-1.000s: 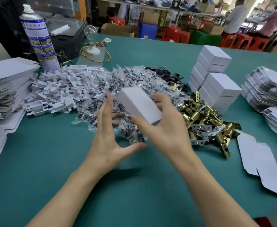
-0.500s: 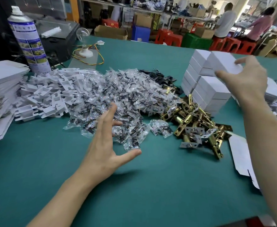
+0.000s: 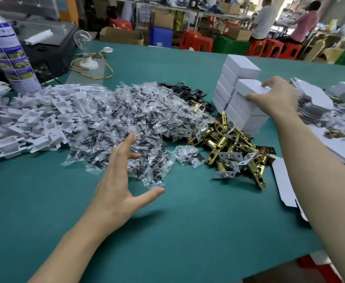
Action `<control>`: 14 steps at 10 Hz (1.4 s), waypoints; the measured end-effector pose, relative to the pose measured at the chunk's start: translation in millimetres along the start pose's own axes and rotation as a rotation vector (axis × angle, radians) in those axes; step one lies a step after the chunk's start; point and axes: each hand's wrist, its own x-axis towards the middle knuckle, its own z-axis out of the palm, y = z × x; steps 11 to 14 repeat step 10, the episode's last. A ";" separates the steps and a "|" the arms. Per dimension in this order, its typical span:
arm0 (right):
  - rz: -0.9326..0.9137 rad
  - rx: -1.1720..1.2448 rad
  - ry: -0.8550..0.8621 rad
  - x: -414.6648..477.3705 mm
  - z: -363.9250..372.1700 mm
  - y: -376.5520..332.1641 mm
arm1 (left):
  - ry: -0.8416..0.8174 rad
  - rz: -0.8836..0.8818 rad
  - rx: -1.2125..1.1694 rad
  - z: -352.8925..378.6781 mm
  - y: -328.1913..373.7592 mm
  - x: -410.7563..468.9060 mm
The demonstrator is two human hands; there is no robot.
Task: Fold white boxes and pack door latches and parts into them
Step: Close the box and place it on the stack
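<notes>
Toward the tabletop's far right corner, my right hand (image 3: 277, 98) grips a closed white box (image 3: 249, 88), contents hidden; left hand (image 3: 116, 186) hovers spread wide

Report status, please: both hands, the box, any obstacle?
Left hand open above the screw bags. Right hand grips the top box on the near stack. Brass latches beside it, nothing blocking.

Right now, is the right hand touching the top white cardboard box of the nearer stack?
Touching. Head view: the right hand pinches the top white cardboard box between thumb and forefinger.
</notes>
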 end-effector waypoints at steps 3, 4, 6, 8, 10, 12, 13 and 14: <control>-0.022 0.004 -0.019 6.9 14.4 10.5 | -0.034 0.004 0.006 0.7 0.9 -0.4; -0.037 0.026 -0.064 14.2 9.5 13.5 | -0.046 0.015 0.007 1.4 1.9 -0.6; 0.002 0.013 -0.031 14.9 14.2 14.8 | -0.042 0.010 0.003 1.0 1.4 -0.2; -0.070 -0.028 0.045 -10.3 8.8 4.8 | -0.046 -0.006 -0.005 1.0 0.9 -0.3; -0.592 0.758 0.148 -93.4 -27.9 -59.6 | -0.036 -0.023 0.005 1.0 7.5 1.8; -0.592 0.758 0.148 -93.4 -27.9 -59.6 | -0.036 -0.023 0.005 1.0 7.5 1.8; -0.592 0.758 0.148 -93.4 -27.9 -59.6 | -0.036 -0.023 0.005 1.0 7.5 1.8; -0.592 0.758 0.148 -93.4 -27.9 -59.6 | -0.036 -0.023 0.005 1.0 7.5 1.8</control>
